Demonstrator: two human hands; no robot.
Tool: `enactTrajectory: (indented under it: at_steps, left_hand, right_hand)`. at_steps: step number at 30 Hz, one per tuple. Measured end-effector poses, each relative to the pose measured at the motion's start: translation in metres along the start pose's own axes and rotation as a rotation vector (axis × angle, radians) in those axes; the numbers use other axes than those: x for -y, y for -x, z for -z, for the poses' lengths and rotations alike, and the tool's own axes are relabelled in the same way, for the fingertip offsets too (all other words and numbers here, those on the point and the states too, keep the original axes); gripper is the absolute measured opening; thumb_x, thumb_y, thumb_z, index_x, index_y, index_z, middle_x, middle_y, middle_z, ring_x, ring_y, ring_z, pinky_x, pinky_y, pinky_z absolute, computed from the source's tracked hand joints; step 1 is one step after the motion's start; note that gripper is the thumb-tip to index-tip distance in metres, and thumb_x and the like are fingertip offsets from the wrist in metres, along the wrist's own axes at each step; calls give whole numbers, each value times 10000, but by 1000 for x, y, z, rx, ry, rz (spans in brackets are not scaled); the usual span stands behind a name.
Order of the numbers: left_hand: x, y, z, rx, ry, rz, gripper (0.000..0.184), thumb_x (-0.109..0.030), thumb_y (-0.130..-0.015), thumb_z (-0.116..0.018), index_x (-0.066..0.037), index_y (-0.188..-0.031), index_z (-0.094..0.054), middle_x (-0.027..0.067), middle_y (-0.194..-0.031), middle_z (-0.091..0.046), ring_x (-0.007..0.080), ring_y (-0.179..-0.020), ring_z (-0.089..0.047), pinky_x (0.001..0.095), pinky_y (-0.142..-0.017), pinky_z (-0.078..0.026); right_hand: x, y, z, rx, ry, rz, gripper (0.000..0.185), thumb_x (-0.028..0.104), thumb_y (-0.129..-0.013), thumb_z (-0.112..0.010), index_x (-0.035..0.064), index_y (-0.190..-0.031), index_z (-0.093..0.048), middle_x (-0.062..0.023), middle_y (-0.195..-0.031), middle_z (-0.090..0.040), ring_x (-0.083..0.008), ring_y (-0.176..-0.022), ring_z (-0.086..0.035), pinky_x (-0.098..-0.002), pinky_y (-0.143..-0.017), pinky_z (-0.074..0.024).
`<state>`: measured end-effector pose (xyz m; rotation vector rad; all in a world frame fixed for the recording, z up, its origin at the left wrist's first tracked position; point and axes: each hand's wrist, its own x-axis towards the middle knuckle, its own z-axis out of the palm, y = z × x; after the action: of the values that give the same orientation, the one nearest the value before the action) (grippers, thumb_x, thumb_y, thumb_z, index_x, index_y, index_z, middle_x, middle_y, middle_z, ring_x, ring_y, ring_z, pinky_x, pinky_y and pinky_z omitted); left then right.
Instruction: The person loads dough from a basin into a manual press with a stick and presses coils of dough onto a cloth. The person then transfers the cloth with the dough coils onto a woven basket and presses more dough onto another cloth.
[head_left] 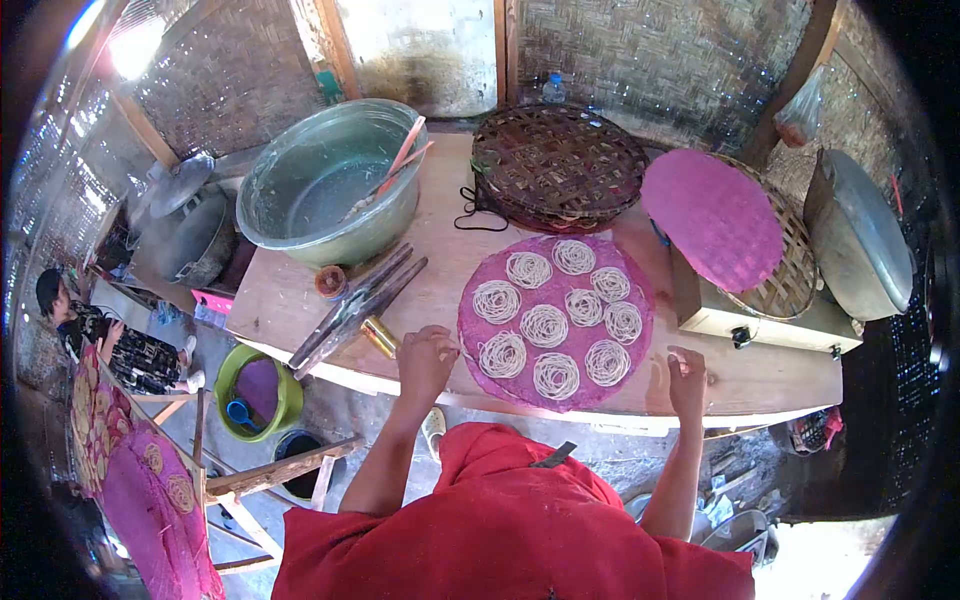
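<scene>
A round pink mat (592,392) lies on the wooden table, bearing several flat coils of pale noodle-like strands (544,326). Beside its left edge is my left hand (428,350), its fingers curled together; whether anything small is between them is hidden. My right hand (686,368) hovers off the mat's right edge near the table's front, fingers bent in, their contents too small to make out. A brass-coloured cylinder (379,337) lies just left of my left hand, next to long dark rods (360,306).
On the table (440,215) stand a large green basin (330,180), stacked woven trays (558,165) and a box (740,325) under a second pink disc (712,218). A metal pot (860,240) leans at right. A person (120,345) sits at far left, near a green tub (290,392).
</scene>
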<state>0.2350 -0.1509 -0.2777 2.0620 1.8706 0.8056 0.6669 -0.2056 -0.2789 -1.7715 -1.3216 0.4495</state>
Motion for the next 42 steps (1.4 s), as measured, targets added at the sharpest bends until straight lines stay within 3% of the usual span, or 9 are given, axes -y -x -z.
enactTrajectory:
  at_steps: [9, 11, 19, 22, 24, 27, 30, 33, 42]
  left_hand:
    - [-7, -2, -1, -19, -59, 21, 99, -180, -663, -740, -160, -755, -709, 6, -994, -625, 258, -938, -539, 406, -799, -410]
    - [3, -2, -1, 60, -85, -88, 86, -166, -698, -708, -155, -783, -710, 26, -1006, -620, 277, -942, -536, 415, -812, -415]
    - [-9, -27, 3, -33, -93, -48, 118, -109, -767, -622, -119, -852, -703, 77, -1039, -605, 308, -933, -532, 414, -839, -425]
    - [-3, -30, -7, -40, -69, 44, 105, -127, -759, -645, -106, -849, -696, 77, -1033, -593, 309, -937, -533, 416, -830, -428]
    - [-2, -32, -8, -18, -72, 58, 89, -137, -758, -652, -104, -830, -693, 78, -1032, -589, 311, -935, -532, 416, -828, -429]
    - [-8, -36, -6, 13, -120, 82, 77, -159, -755, -663, -102, -800, -687, 81, -1026, -582, 316, -933, -532, 420, -826, -431]
    - [-13, -36, -5, 37, -192, 113, 95, -184, -757, -663, -100, -794, -685, 88, -1019, -577, 322, -935, -533, 424, -827, -434]
    - [-8, -41, -11, 45, -175, 133, 121, -202, -759, -653, -91, -797, -685, 103, -1024, -577, 331, -934, -539, 431, -825, -441]
    - [15, -53, -10, 164, 47, 141, 256, -189, -758, -633, -2, -932, -631, 165, -1030, -587, 332, -940, -573, 401, -822, -465]
  right_hand:
    - [-6, -2, -5, -2, -2, 24, 181, 140, -854, -574, 67, -1007, -639, -138, -995, -544, -263, -919, -567, -350, -790, -463]
    - [-1, -2, -2, 2, 4, 25, 188, 145, -861, -571, 57, -1016, -630, -136, -993, -556, -256, -916, -568, -346, -795, -459]
    - [-41, -33, -34, -100, 8, 48, 195, 171, -875, -550, 25, -970, -638, -163, -989, -608, -295, -981, -577, -358, -806, -474]
    - [-38, -52, -49, -20, 128, -82, 191, 98, -824, -514, -5, -929, -636, -211, -892, -623, -356, -906, -595, -403, -775, -482]
    - [-38, -62, -61, -71, 387, 178, 186, 38, -752, -488, -49, -853, -618, -268, -823, -609, -417, -849, -587, -448, -755, -474]
    - [-31, -64, -78, -243, 329, 62, 169, 43, -736, -486, -68, -805, -593, -310, -835, -592, -440, -838, -580, -490, -744, -462]
    - [-24, -65, -78, -197, 320, 21, 176, 69, -742, -499, -72, -800, -587, -328, -836, -586, -455, -833, -581, -503, -743, -461]
    - [-17, -70, -81, -221, 319, -94, 206, 98, -740, -510, -77, -815, -589, -322, -837, -590, -458, -818, -587, -509, -738, -464]
    - [26, -60, -41, -144, 99, -50, 200, 128, -763, -525, -49, -833, -585, -264, -767, -608, -412, -757, -610, -467, -686, -466]
